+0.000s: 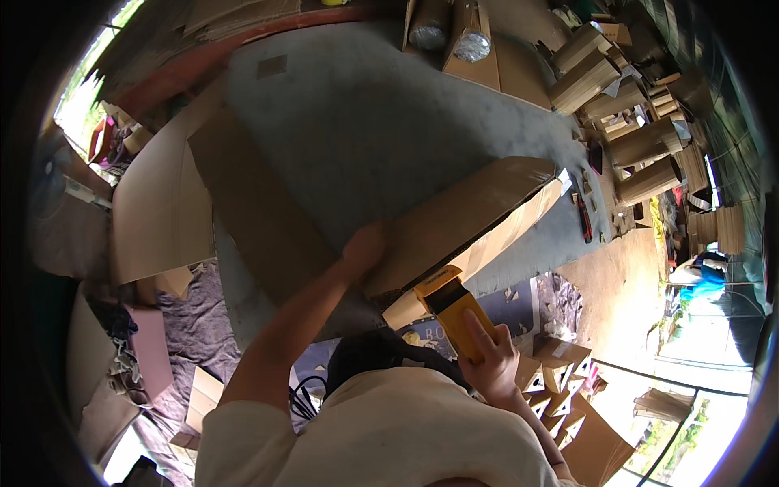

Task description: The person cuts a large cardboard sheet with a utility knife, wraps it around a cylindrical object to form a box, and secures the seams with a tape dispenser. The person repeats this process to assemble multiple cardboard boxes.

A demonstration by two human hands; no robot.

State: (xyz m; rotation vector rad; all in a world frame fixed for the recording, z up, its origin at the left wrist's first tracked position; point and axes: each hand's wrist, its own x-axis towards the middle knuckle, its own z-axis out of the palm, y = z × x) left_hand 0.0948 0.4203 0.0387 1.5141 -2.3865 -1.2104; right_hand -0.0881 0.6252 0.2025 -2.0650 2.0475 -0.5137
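A long folded cardboard piece (462,215) lies slantwise across the grey tabletop (365,130). Its open edge faces right and shows a lighter inner panel. My left hand (367,247) is at the near left end of this cardboard; its fingers are blurred and I cannot make out their grip. Wrapped in my right hand (491,365) is a yellow and black handheld tool (458,312). The tool's yellow head touches or lies very close to the near end of the cardboard edge. A flat brown cardboard strip (251,187) lies to the left of my left hand.
A large pale cardboard sheet (158,199) leans at the table's left. Cardboard tubes with silvery ends (471,45) stand at the far edge. More folded cartons (649,146) are piled to the right, with a red-handled tool (584,219) near the right table edge. Small boxes (560,377) stand below right.
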